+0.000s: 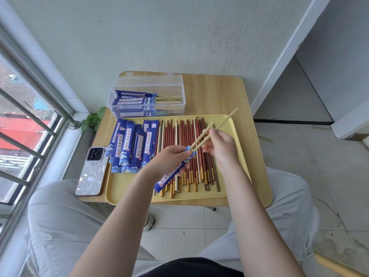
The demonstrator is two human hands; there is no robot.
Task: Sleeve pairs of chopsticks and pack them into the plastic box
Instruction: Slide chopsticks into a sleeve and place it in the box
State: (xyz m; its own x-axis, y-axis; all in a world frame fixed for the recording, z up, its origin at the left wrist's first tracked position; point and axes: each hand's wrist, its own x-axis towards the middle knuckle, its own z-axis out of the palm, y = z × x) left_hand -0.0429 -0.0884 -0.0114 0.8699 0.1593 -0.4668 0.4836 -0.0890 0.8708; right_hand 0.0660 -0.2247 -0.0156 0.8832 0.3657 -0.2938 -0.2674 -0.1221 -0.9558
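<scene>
The left hand (169, 156) grips a blue paper sleeve (172, 174) at its mouth while the right hand (219, 145) pinches a pale chopstick pair (214, 128) — tips just entering that mouth, above the yellow tray (257, 188) — with the plastic box (147, 96) well beyond both grips.

Left hand (169, 156) holds blue sleeve (173, 174) — right hand (219, 146) feeds in pale chopsticks (214, 128).

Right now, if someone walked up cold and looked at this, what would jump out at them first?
Probably the two hands at the centre: the left hand holds a blue paper sleeve while the right hand slides a pale chopstick pair into it. Beneath them, red chopsticks cover the yellow tray, with a clear plastic box of sleeved pairs behind.
</scene>
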